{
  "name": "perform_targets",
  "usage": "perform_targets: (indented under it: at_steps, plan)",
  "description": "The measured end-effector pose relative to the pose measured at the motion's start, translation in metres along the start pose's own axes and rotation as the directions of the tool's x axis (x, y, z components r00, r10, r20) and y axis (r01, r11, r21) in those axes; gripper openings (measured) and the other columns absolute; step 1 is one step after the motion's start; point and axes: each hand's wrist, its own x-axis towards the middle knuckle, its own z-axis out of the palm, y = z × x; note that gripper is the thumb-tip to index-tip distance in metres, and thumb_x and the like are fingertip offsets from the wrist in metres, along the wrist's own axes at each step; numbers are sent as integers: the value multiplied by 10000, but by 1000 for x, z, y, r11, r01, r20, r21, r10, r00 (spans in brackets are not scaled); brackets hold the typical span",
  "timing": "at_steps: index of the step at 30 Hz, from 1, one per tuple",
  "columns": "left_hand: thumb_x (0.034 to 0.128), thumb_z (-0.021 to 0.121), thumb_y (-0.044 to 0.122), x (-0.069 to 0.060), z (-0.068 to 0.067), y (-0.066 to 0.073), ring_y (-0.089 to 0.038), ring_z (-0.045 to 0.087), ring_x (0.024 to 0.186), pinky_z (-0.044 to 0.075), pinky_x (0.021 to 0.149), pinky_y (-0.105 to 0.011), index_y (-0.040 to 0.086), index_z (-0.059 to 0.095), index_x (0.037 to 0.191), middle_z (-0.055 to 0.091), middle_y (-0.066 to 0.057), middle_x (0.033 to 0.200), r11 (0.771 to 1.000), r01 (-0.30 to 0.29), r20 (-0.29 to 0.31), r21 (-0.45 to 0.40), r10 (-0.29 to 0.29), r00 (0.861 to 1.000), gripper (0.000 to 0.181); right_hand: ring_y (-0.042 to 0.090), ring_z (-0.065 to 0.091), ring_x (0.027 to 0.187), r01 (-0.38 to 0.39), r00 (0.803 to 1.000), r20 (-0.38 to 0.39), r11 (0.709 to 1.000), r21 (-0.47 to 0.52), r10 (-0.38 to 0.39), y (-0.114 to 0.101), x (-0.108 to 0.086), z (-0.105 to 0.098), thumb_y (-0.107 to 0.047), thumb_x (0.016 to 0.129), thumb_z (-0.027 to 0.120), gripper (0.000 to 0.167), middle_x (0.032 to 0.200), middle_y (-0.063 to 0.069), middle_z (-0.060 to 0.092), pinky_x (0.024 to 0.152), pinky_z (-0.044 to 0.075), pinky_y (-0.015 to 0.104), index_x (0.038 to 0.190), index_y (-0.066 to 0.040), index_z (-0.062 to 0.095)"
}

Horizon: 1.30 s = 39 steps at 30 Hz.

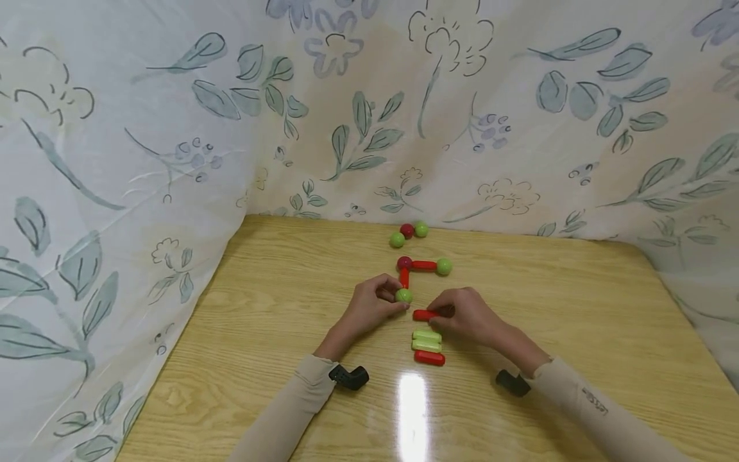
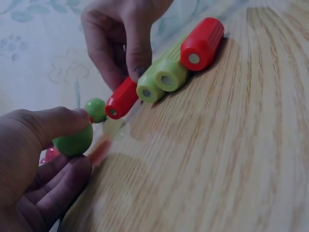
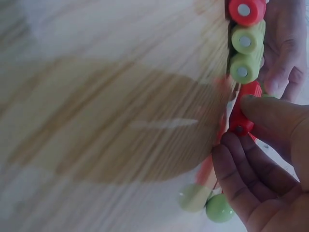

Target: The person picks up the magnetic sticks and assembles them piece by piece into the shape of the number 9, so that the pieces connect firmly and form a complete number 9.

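The right hand (image 1: 473,317) grasps one red rod (image 1: 421,315) between thumb and fingers; its grip is closed to the width of the part. The left hand (image 1: 372,301) pinches a green ball (image 1: 403,296), thumb on one side and fingers on the other. Neither hand is released.

Step in hand, as judged from this pose: presenting the red rod to the green ball. The two parts are near each other but apart. Whether the rod touches the counter (image 1: 288,276) cannot be told. The next move would call for holding the ball steady and aligning a rod end with it. The pale discs on the rod ends are probably magnets, so a misaligned approach could pull the joint off angle.

Beyond the fingers, the green ball sits at the near end of a red upright rod (image 1: 405,278), which runs away from the person to a dark red ball (image 1: 405,263). From there a red crosswise rod (image 1: 424,265) extends right to a second green ball (image 1: 444,266).

Nearer the person, two yellow-green rods (image 1: 426,341) lie side by side, with a spare red rod (image 1: 430,357) just beside them. At the far side stand three loose balls (image 1: 407,231), one red between two green.
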Motion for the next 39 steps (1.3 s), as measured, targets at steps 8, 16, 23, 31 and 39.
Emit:
perform_targets:
  at_steps: [8, 16, 23, 31, 39]
  plan:
    - [816, 847, 162, -1, 0, 2, -115, 672, 852, 549, 747, -281, 154, 678, 1041, 685, 43, 956, 1000, -13, -3, -4, 13, 1000, 281, 82, 641, 759, 4, 995, -98, 1000, -23, -7, 6, 1, 0, -66, 816, 829, 154, 884, -24, 730, 663, 542, 272, 964, -68, 789]
    - [807, 849, 148, -3, 2, 4, -99, 663, 856, 543, 752, -278, 172, 674, 1026, 681, 57, 943, 999, -14, 3, 41, 14, 1000, 281, 96, 644, 728, 27, 986, -163, 999, -25, -30, 8, 3, 3, -34, 801, 834, 167, 865, -6, 710, 643, 559, 291, 958, -51, 779]
    - [803, 849, 155, -2, 3, 4, -78, 655, 856, 539, 755, -278, 192, 673, 1023, 671, 84, 946, 995, -40, 8, 88, 39, 999, 284, 118, 643, 744, 117, 975, -184, 991, -59, -126, 6, 7, 6, -2, 784, 838, 184, 875, 21, 716, 641, 549, 285, 955, -26, 774]
    - [804, 840, 134, -2, 1, 7, -99, 658, 874, 540, 757, -270, 172, 659, 1030, 662, 66, 960, 995, -29, 17, 91, 27, 999, 293, 122, 657, 761, 152, 968, -190, 985, -86, -166, 4, 9, 7, 5, 785, 837, 188, 875, 26, 712, 646, 553, 267, 960, -18, 772]
    - [809, 840, 144, 0, 2, 7, -92, 649, 880, 536, 761, -265, 167, 653, 1036, 653, 64, 968, 993, -16, 29, 114, 13, 999, 295, 143, 683, 809, 172, 962, -191, 977, -123, -193, 6, 11, 6, -4, 784, 840, 186, 894, 24, 720, 675, 564, 288, 957, -39, 781]
